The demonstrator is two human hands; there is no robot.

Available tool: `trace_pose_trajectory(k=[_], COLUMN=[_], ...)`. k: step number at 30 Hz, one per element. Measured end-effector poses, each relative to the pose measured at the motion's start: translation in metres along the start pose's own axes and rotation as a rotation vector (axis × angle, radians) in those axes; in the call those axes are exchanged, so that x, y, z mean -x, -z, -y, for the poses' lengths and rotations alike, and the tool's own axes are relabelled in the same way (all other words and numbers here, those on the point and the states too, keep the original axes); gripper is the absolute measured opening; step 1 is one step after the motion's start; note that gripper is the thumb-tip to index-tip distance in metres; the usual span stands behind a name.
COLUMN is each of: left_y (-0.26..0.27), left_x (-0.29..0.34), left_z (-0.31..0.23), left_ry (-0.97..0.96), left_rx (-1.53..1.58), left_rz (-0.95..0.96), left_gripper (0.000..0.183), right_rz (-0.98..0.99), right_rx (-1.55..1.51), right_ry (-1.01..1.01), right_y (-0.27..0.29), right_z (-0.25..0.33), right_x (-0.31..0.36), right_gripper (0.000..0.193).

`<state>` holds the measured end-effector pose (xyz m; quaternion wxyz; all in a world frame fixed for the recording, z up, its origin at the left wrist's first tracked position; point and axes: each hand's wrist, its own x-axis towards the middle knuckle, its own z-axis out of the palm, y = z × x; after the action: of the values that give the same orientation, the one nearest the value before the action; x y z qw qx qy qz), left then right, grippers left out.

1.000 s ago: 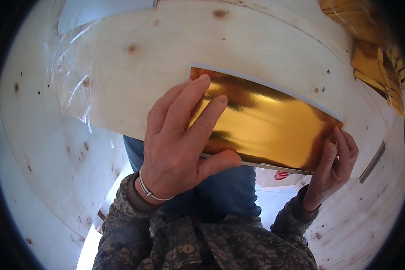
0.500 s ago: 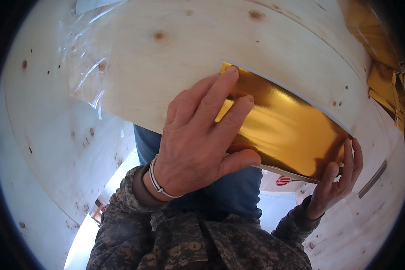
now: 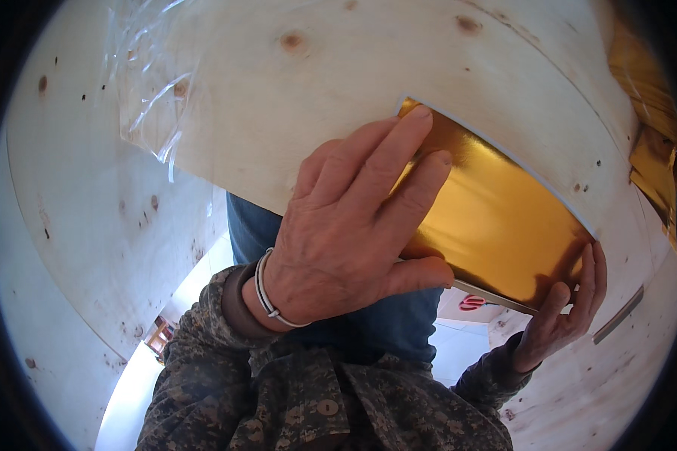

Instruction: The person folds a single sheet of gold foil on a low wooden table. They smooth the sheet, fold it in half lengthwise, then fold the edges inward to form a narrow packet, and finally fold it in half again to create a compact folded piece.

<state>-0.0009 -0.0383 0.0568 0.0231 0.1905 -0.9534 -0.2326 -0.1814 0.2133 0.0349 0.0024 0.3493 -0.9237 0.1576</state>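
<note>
on the wooden surface (image 3: 338,83), the gold sheet (image 3: 504,214) lies partly beneath the wide-spread left hand (image 3: 346,237); the half-curled right hand (image 3: 560,325) touches its end, grip unclear. the view swings; sheet placement seems unchanged.

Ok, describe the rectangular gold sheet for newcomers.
On the pale wooden tabletop, the bare left hand and right hand touch a shiny gold sheet. Unlike the creased gold material at upper right, it is smooth, with a whitish far edge.
</note>
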Motion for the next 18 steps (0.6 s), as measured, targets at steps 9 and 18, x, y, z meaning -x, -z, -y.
trace_pose_trajectory(k=[9,18], left_y=[-0.0028,0.0004], left_x=[0.0004,-0.0039], left_z=[0.0000,-0.0005], left_ry=[0.008,-0.005], left_rx=[0.016,-0.087], left_rz=[-0.007,0.013], left_gripper=[0.083,0.086], right_rz=[-0.002,0.022], right_rx=[-0.005,-0.137], right_ry=[-0.019,-0.011], right_y=[0.0001,0.0031], right_z=[-0.0009,0.0069], right_x=[0.0010,-0.0011], right_gripper=[0.071,0.050])
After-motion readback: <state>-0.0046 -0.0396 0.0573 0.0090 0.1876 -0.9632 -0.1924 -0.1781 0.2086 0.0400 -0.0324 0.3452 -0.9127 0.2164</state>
